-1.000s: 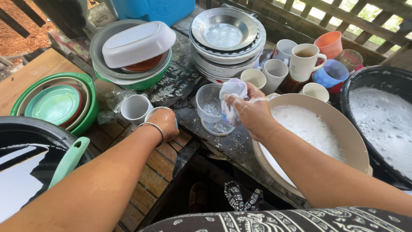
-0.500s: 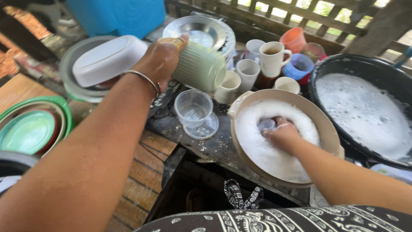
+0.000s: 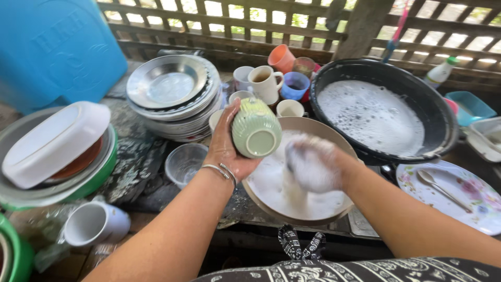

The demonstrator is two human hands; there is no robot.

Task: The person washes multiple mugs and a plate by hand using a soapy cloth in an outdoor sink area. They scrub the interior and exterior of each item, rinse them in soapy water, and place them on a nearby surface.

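A single head-worn camera looks steeply down and forward over the person's own forearms, close enough that both arms fill the lower frame. It faces a wet washing bench (image 3: 130, 172) and, beyond it, a wooden lattice railing (image 3: 250, 21) along the top edge. No second view overlaps it.
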